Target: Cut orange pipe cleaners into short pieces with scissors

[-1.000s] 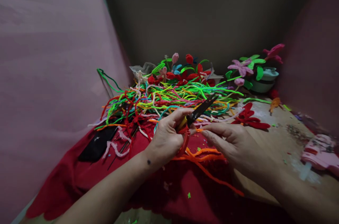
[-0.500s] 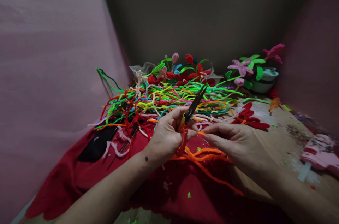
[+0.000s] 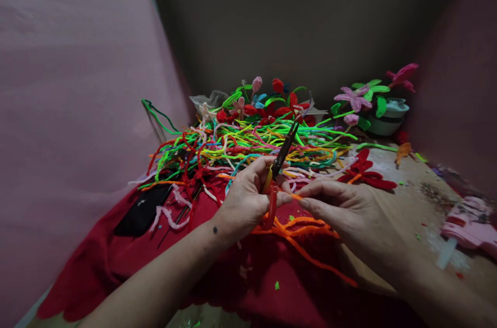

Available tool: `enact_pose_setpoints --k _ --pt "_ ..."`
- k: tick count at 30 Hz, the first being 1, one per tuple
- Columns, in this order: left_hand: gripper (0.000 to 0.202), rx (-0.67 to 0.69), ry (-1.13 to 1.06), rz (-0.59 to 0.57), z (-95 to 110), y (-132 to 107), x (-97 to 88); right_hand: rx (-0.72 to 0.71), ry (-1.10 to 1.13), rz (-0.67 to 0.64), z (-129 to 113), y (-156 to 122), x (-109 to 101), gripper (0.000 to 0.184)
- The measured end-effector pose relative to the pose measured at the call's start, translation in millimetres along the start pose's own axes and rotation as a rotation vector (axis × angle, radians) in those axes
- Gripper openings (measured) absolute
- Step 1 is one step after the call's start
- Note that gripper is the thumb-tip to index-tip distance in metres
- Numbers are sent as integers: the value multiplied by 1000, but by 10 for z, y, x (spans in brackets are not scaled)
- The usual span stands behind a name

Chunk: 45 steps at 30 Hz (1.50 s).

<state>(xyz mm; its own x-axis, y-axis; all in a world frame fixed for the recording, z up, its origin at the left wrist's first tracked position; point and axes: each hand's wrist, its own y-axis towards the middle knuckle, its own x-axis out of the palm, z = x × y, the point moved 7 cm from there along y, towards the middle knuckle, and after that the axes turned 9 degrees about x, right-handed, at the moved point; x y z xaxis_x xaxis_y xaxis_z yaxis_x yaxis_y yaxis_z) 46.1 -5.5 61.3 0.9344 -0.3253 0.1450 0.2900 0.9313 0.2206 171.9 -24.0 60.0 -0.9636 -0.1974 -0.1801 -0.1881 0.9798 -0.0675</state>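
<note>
My left hand (image 3: 244, 198) is closed round a pair of pliers (image 3: 280, 157) with red and yellow handles; the dark jaws point up and away. My right hand (image 3: 345, 209) pinches the end of an orange pipe cleaner (image 3: 298, 229), its fingertips touching my left thumb just below the pliers. Several orange pipe cleaners trail from the hands across the red cloth (image 3: 116, 255). Behind the hands lies a big heap of coloured pipe cleaners (image 3: 240, 147).
Finished pipe-cleaner flowers (image 3: 272, 103) stand behind the heap, and more sit in a white pot (image 3: 388, 116) at the back right. A red flower shape (image 3: 365, 173) lies on the wooden table. A pink glue gun (image 3: 469, 224) is at the right edge, a black object (image 3: 142, 211) on the cloth.
The pliers in my left hand have swung from pointing right to pointing nearly upright. My right hand has stayed pinched on the orange pipe cleaner, shifting slightly.
</note>
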Motion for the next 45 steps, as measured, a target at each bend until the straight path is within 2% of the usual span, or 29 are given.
enact_pose_setpoints --k 3,7,9,11,15,17,23,29,37,41,43,45 --pt "43 13 28 10 18 0 -8 -63 -63 31 1 -11 -8 13" --pt "41 10 30 29 27 3 -15 -247 -205 119 -76 -76 -30 11" --pt "41 22 35 47 40 2 -19 -285 -289 115 -116 -96 -14 11" --pt "42 29 41 68 52 -2 -24 -230 -296 63 -122 -76 1 14" --pt "44 0 20 82 47 -8 -20 -20 -141 -77 -72 -6 22 19" --pt "45 -17 5 72 41 -10 -8 34 -93 -114 -56 15 29 22" --pt "44 -6 35 98 59 -16 -28 31 -114 -121 -53 16 27 26" --pt "45 -64 23 76 18 -16 -56 32 -124 -99 -11 28 -13 19" --pt "36 -150 -45 -20 -45 -28 -20 251 315 -194 212 123 28 25" --pt "34 -98 133 -31 -20 -19 -66 245 415 -207 251 149 25 28" --pt "34 41 375 52 80 -10 -185 246 438 -186 262 165 1 30" --pt "37 251 712 132 249 -34 -275 250 446 -158 267 184 -27 31"
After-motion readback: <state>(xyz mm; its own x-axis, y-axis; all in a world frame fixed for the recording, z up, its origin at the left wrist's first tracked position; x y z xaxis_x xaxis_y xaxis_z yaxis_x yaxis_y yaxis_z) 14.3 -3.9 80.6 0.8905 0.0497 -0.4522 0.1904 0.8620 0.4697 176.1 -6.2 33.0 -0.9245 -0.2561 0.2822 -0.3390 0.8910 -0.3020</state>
